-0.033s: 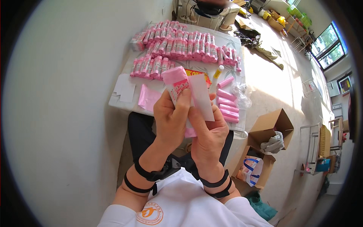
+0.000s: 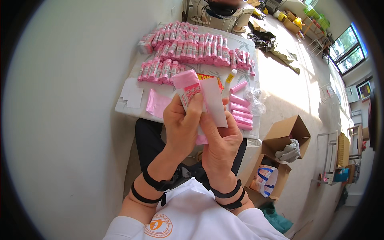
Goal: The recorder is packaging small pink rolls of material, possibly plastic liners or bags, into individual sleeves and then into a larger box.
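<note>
Above the near edge of the table, both hands hold a roll of pink plastic bags (image 2: 185, 78) with a paper label (image 2: 215, 98) partly around it. The label's printed pink-and-white part lies against the roll, while its plain white flap stands out to the right. My left hand (image 2: 179, 122) is closed on the roll, its thumb pressing the printed part. My right hand (image 2: 223, 140) is closed around the lower part of the roll, its thumb in front and fingers behind the white flap. The fingertips behind the label are partly hidden.
Many labelled pink rolls (image 2: 188, 50) fill the far half of the table (image 2: 138, 74). Plain pink rolls (image 2: 241, 113) and a yellow-labelled glue bottle (image 2: 230, 77) are at right. White paper slips (image 2: 132, 94) and a pink plastic sheet (image 2: 157, 103) lie left. Cardboard boxes (image 2: 286, 134) stand on the floor.
</note>
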Motion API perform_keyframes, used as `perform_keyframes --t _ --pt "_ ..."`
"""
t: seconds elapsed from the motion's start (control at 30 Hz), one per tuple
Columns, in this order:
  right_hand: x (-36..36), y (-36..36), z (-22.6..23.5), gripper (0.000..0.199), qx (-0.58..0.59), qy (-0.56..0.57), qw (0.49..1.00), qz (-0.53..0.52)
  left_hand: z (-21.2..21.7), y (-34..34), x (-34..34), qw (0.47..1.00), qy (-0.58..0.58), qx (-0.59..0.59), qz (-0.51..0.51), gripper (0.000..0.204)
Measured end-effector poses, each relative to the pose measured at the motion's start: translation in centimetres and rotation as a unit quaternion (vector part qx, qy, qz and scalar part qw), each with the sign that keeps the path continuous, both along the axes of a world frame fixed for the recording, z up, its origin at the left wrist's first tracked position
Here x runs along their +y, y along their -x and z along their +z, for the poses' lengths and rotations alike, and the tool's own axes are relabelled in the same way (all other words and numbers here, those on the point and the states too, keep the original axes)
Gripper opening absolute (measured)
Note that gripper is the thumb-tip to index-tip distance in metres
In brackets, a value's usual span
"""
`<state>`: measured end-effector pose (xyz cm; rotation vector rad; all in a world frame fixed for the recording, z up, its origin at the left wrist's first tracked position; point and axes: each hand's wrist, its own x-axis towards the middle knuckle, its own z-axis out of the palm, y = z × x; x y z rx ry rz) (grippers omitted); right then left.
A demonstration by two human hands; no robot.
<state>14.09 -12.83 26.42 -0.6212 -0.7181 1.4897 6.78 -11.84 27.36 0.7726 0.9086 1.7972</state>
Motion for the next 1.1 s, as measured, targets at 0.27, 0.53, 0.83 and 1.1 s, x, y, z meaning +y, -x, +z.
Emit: perform_keyframes --t 0.27,0.53,0.83,1.1 --pt "0.1 0.7 -0.6 0.014 -0.021 -0.006 0.998 -0.051 -0.1 -1.1 -0.3 0.994 -0.014 -0.108 0.014 0.029" --pt "0.1 1.4 -1.7 0.017 -0.061 -0.025 0.995 -0.079 -1.7 -0.1 0.3 0.998 -0.016 -0.065 0.000 0.027" --pt "-0.2 1.0 -1.8 0.027 -0.203 -0.141 0.960 -0.133 0.2 0.1 -0.3 0.998 -0.044 -0.037 -0.032 0.029" --pt "-0.3 0.4 -2.0 0.038 -0.200 -0.205 0.951 -0.116 1.4 0.7 -0.9 0.995 -0.082 0.010 -0.049 0.025"
